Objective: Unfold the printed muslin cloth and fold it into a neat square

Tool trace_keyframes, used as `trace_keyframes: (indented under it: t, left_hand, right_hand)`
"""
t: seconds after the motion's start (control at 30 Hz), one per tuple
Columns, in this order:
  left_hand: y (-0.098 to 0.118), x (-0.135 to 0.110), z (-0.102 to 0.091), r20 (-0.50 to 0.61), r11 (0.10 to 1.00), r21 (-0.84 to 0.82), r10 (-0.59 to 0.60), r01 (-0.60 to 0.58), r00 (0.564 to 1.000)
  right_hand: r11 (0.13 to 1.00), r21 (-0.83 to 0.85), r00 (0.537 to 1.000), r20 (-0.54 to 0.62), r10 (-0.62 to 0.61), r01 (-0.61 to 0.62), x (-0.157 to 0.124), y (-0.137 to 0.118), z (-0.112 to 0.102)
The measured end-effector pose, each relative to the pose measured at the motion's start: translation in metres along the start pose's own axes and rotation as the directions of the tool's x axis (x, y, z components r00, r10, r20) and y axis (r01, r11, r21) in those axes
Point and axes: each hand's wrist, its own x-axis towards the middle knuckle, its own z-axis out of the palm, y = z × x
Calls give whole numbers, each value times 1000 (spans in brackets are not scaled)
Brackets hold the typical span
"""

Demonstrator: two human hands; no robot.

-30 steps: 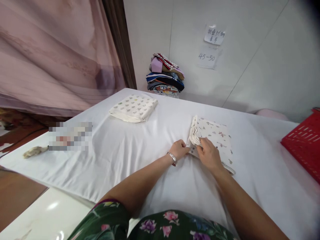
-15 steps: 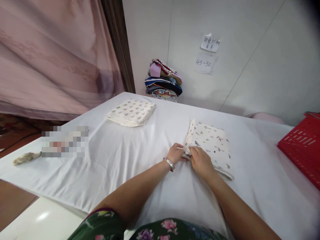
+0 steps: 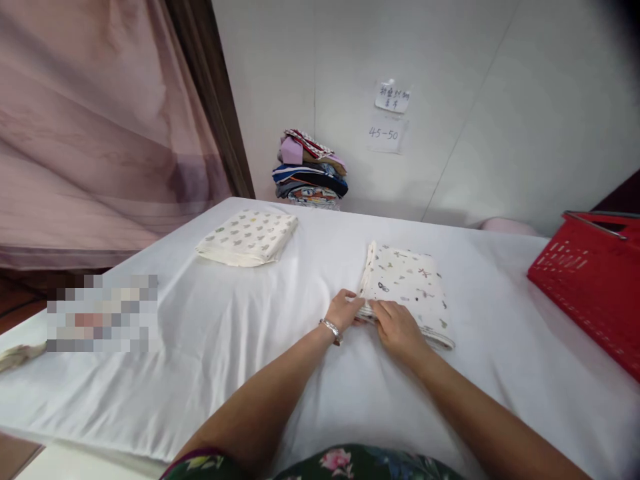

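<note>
Though left fingers (image 3: 353,306) and right fingers (image 3: 389,311) touch cloth (image 3: 406,279), hidden undersides leave grip unclear.

On the smooth, pale grey panelled wall (image 3: 450,73), a small rectangular white paper sheet (image 3: 393,98) carries dark handwritten Chinese characters in two lines, the upper seeming to read "折叠织物" and the shorter lower one "桌布", though the strokes are small and soft. Just below it, a second rectangular white paper sheet (image 3: 387,135) bears the handwritten numbers "45-50".
</note>
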Motion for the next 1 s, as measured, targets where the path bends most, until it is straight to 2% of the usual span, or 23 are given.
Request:
trace_keyframes:
  t: [0.1, 0.2, 0.33, 0.43, 0.5, 0.6, 0.67, 0.77, 0.87, 0.93, 1.0]
  left_hand:
    - [1, 2, -1, 21, 1000, 5, -25, 25, 999]
    - [2, 4, -2, 45, 999, 1, -53, 53, 998]
    - [3, 3, -2, 57, 999, 14, -51, 50, 997]
    - [2, 1, -2, 48, 999, 51, -20, 18, 999]
    - [2, -1, -2, 41, 996, 89, 4, -8, 999]
    - [2, -5, -4, 34, 984, 172, 43, -48, 998]
    - [3, -8, -6, -4, 937, 320, 145, -136, 989]
    - [0, -10, -10, -45, 775, 563, 377, -288, 925]
    - [-7, -9, -14, 0, 661, 622, 536, -420, 844]
    - [-12, -7, -15, 57, 585, 612, 639, -533, 767]
    - [-15, -5, -17, 124, 481, 592, 739, -647, 663]
  right_hand:
    - [999, -35, 1000, 22, -10, 10, -25, 27, -9]
    - [997, -76, 999, 33, 15, -12, -63, 63, -17]
    - [994, -60, 996, -26, 89, -91, -115, 97, -24]
    - [984, 28, 982, -55, 178, -177, -137, 102, -25]
    - [966, 92, 962, -103, 251, -243, -140, 100, -27]
    - [952, 155, 932, -211, 294, -265, -132, 91, -31]
    - [959, 190, 934, -253, 253, -209, -118, 82, -35]
    - [964, 247, 955, -249, 160, -97, -89, 63, -39]
    - [957, 286, 980, -177, 94, -41, -59, 45, -39]
    - [957, 289, 989, -125, 75, -36, -42, 37, -37]
    - [958, 283, 994, -89, 62, -35, -29, 33, -33]
